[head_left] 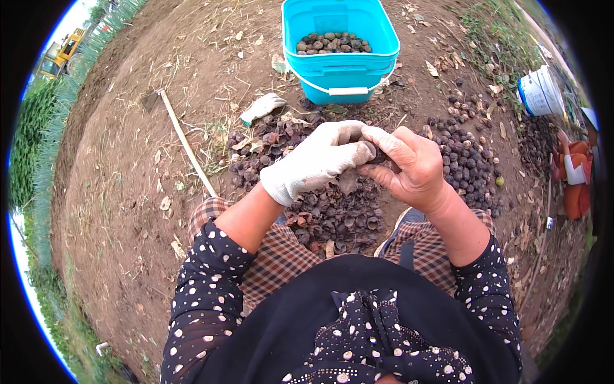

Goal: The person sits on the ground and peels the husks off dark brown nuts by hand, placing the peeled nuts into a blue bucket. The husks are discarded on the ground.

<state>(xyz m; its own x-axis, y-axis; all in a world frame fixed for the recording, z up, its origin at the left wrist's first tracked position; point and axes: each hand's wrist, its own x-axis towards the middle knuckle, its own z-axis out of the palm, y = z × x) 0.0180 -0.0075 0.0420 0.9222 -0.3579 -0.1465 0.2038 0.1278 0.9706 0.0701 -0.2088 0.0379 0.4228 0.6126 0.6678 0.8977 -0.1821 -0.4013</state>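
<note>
A small, dark, partly hidden nut [381, 156] sits between left hand [326, 155] and right hand [414, 165].

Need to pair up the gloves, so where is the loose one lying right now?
In the head view, the loose glove lies left of the blue bucket, at the far edge of the dark husks.

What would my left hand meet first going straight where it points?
The left hand would likely meet the small dark piece between the hands first, then the right hand; depth there is unclear.
</note>
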